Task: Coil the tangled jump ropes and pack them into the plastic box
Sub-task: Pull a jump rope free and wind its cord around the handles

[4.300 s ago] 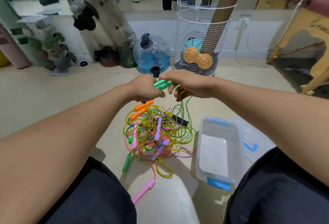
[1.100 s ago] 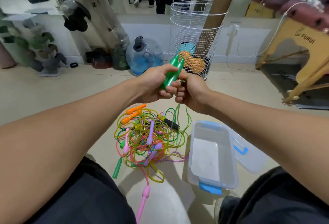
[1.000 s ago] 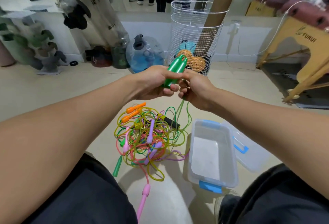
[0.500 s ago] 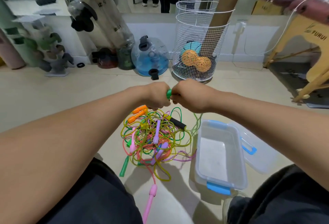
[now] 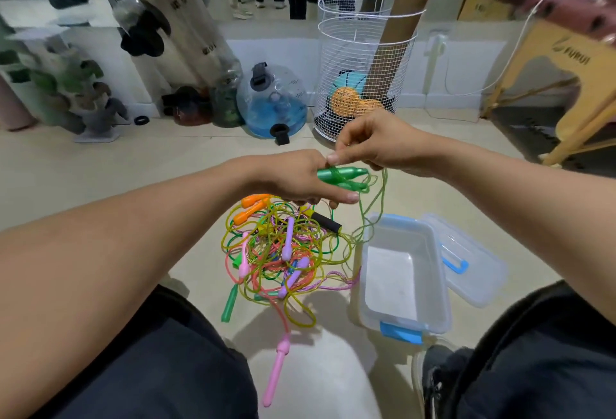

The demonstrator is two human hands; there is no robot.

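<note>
left hand grips green handles | right hand pinches green cord above them | rope tangle on floor, beside open box

Both your bare forearms reach forward and meet at mid-frame, held up in the air. Your left hand lies knuckles up, fingers curled under the green handles, thumb hidden. Your right hand sits just above and beside it, wrist bent down, thumb and forefinger pinching the thin green cord at the handles' tips. The two hands touch at the fingertips.
</note>
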